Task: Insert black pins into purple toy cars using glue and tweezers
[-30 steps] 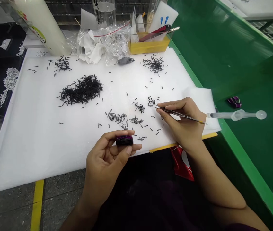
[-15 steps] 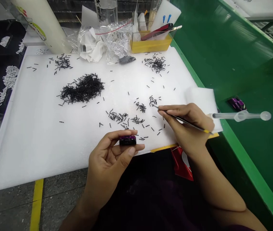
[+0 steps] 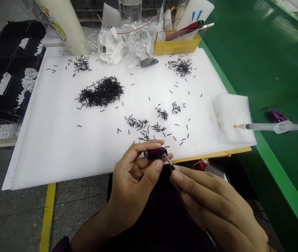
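Note:
My left hand (image 3: 135,182) holds a small shiny purple toy car (image 3: 157,153) with dark parts, pinched between thumb and fingers above the sheet's front edge. My right hand (image 3: 212,203) is closed like a pen grip around a slim metal-tipped tool (image 3: 169,162) with a dark shaft. The tip touches, or nearly touches, the car's right end; whether it carries a piece is too small to tell. Just beyond the hands, small black strips (image 3: 158,128) lie scattered in loose clusters on the white foam sheet (image 3: 59,147).
A larger heap of black strips (image 3: 101,91) lies left of centre. Bottle (image 3: 65,28), plastic bags (image 3: 141,40) and yellow tool box (image 3: 177,46) line the back. At right, a syringe (image 3: 267,127) rests on folded foam (image 3: 231,115); another purple car (image 3: 277,116) sits on the green surface (image 3: 259,63).
My right hand has moved from the black strips down and back toward me, bringing the tool's tip to the car. The car has tilted slightly in my left hand. The view has shifted.

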Demonstrator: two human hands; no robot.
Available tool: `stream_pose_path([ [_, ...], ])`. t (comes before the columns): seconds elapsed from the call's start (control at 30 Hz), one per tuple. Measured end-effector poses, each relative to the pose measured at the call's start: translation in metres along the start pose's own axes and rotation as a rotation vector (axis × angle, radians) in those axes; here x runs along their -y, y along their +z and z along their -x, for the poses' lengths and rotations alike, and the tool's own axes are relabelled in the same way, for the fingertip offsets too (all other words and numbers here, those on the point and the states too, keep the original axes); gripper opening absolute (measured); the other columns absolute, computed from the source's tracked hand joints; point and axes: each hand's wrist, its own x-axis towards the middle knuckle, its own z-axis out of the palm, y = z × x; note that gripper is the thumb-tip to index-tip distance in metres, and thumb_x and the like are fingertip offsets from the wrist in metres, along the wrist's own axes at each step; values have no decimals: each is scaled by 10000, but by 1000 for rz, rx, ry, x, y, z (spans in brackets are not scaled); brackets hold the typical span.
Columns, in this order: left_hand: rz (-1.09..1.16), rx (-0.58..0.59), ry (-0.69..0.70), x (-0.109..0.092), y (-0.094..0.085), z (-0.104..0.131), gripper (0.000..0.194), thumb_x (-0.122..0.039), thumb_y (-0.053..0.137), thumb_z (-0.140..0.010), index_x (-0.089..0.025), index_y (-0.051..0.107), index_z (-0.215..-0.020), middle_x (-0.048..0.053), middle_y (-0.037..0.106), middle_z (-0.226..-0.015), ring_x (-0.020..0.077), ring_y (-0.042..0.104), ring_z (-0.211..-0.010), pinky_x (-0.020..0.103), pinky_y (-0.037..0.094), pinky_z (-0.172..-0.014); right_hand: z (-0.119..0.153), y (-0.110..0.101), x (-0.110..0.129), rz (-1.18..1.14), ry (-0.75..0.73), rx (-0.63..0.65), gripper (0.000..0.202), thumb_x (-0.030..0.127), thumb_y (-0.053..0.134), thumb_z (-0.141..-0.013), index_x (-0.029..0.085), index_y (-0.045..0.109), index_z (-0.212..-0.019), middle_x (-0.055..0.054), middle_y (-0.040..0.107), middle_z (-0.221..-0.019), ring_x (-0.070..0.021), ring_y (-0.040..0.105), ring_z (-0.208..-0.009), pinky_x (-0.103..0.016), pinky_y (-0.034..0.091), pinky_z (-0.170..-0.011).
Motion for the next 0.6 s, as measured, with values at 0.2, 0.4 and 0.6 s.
stream_pose_path([
  [0.2, 2, 0, 1, 1, 0, 1, 174, -166, 777, -1019, -291, 817, -1133, -23, 814, -1309, 181, 847, -1081, 201, 682, -957, -1, 3, -6, 21, -47, -14, 471, 64, 621, -1011, 315, 747, -1390, -47, 866, -1152, -310, 855, -1054, -484, 770, -893],
  [0.4, 2, 2, 15, 2, 0, 2, 111, -245, 783, -1032, -291, 819, -1126, -14, 814, -1300, 182, 852, -1059, 211, 690, -946, 2, 5, -4, -1, -49, -26, 479, 54, 626, -1012, 309, 747, -1400, -51, 862, -1165, -312, 852, -1066, -492, 766, -911],
  [0.6, 23, 5, 29, 4, -1, 3, 100, -261, 757, -1053, -295, 821, -1123, -23, 809, -1263, 161, 854, -1024, 208, 687, -949, 5, 5, -5, -11, -16, -31, 444, 25, 630, -1001, 276, 769, -1339, -52, 866, -1157, -294, 850, -1082, -471, 759, -926],
])
